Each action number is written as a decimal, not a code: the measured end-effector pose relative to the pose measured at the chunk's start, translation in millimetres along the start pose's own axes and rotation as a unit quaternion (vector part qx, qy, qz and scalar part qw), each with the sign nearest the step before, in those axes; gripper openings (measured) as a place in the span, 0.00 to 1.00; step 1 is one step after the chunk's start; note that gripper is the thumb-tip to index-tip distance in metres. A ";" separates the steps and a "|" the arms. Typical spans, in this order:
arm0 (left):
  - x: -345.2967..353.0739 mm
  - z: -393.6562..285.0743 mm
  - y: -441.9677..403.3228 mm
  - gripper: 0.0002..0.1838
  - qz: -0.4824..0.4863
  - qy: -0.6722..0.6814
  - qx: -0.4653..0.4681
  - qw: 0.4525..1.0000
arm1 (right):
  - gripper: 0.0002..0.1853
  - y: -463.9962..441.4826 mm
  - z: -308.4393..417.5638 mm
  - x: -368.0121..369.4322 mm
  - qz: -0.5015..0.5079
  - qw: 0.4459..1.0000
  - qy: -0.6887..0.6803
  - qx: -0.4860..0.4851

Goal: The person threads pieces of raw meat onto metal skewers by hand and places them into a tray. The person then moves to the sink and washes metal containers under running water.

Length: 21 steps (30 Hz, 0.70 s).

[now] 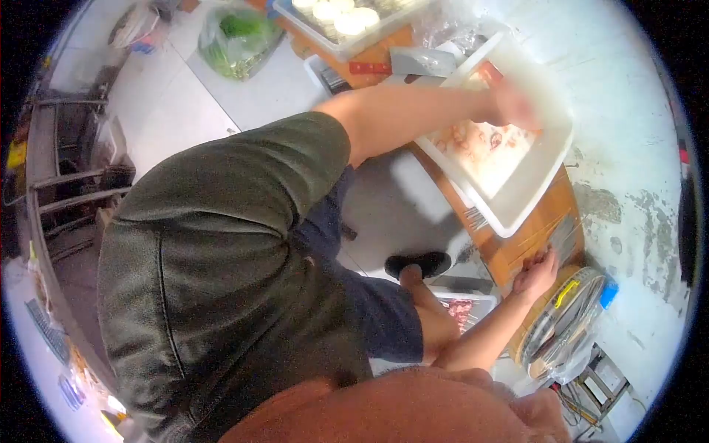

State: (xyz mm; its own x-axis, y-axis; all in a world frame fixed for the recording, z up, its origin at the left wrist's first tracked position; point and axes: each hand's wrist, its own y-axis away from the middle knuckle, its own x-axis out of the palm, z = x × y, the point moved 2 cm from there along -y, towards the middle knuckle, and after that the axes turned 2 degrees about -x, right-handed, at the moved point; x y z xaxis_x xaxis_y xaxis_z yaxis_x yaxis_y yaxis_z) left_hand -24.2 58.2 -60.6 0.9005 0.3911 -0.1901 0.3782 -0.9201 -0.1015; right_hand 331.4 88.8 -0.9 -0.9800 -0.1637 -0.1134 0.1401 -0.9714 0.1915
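Left hand in the white tub, right hand at the tabletop's end

From where I stand, a person in a dark shirt [214, 236] and dark shorts [384, 317] leans over a wooden tabletop [506, 258]. The left hand [515, 105] reaches inside a white tub [545, 177]; it is blurred, so I cannot tell how far its fingers are open or whether they have hold of anything. Wet, pale-and-red pieces [487, 151] lie in the bottom of the tub, just beside that hand. The tub stretches along the tabletop, reaching close to its right-hand end.

Near that end, the right hand [537, 276] has its fingers bent beside a grey bunch of thin sticks [564, 238]; I cannot make out whether it grips them.

Past the tub's other end, a cleaver [425, 62] with a red handle lies just beside the rim. Farther along the tabletop sits a clear tray [343, 49] of round white pieces [347, 18]. A round basket [530, 341] stands just beyond the right-hand end, and a small tray of red meat [459, 313] shows below the near edge.
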 end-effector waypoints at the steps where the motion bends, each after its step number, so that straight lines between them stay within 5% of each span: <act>1: 0.2 -3.3 2.6 0.22 -0.004 -0.045 0.027 0.999 | 0.06 17.3 9.0 6.4 -0.001 1.000 -0.004 -0.006; 4: 4.8 -10.3 8.9 0.21 -0.014 -0.113 0.038 0.993 | 0.06 73.0 23.6 36.0 0.019 0.999 -0.036 -0.014; 7: 5.8 -19.5 16.9 0.19 0.121 0.147 -0.097 0.977 | 0.06 100.5 7.3 53.5 0.093 0.995 -0.041 -0.016; 13: 7.9 -9.4 10.0 0.14 0.142 0.202 0.014 0.969 | 0.16 107.7 -23.5 79.1 0.118 0.992 0.003 -0.038; 14: 3.6 -7.0 5.4 0.15 0.110 0.055 0.161 0.979 | 0.15 106.1 -25.7 79.2 0.127 0.991 -0.002 -0.041; 16: -2.8 -1.1 -0.7 0.15 0.033 -0.239 0.428 0.871 | 0.15 104.1 -25.8 81.1 0.139 0.989 0.014 -0.048; 18: -0.4 -1.1 -5.5 0.16 0.064 0.115 0.131 0.983 | 0.14 108.1 -23.6 87.4 0.145 0.986 0.054 -0.056; 19: 4.9 0.1 -3.3 0.16 0.073 0.288 -0.033 0.954 | 0.14 109.5 -23.7 89.0 0.151 0.985 0.061 -0.060; 21: 8.1 -12.0 3.8 0.16 0.017 0.311 -0.044 0.949 | 0.15 112.3 -24.3 89.2 0.161 0.982 0.075 -0.067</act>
State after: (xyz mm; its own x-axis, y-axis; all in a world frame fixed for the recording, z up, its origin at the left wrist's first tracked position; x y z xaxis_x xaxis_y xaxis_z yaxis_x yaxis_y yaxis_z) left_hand -12.9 57.6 -50.8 0.8546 0.2986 0.4248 0.3378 -0.9410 -0.0182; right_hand 263.1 -39.1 -13.2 -0.8513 -0.4796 -0.2129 0.4663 -0.8775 0.1122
